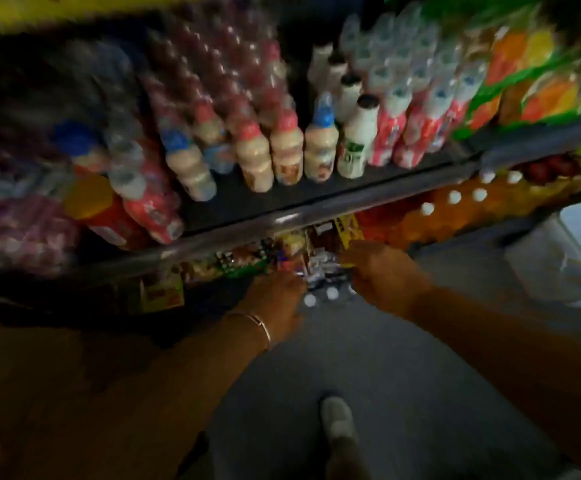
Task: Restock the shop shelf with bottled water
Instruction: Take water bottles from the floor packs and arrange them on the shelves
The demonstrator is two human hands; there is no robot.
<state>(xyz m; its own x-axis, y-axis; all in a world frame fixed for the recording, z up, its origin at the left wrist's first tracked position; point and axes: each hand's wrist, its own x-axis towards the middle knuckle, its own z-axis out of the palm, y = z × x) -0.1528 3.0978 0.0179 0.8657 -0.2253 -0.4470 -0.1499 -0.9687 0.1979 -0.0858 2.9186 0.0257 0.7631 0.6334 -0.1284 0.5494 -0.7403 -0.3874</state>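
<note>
The view is blurred by motion. A shrink-wrapped pack of water bottles (pixel 330 291) with white caps sits low in front of the shelf, below its dark front rail (pixel 317 209). My left hand (pixel 277 299), a thin bangle on its wrist, grips the pack's left side. My right hand (pixel 382 275) grips its right side, fingers reaching over the top. Rows of clear water bottles with red labels (pixel 417 98) stand on the upper shelf at the right.
The upper shelf also holds creamy drink bottles (pixel 285 150), white bottles with dark caps (pixel 355 140) and green juice packs (pixel 531 81). Orange bottles (pixel 455 209) fill the lower shelf. A white chest (pixel 573 251) stands right; my shoe (pixel 337 420) is on the grey floor.
</note>
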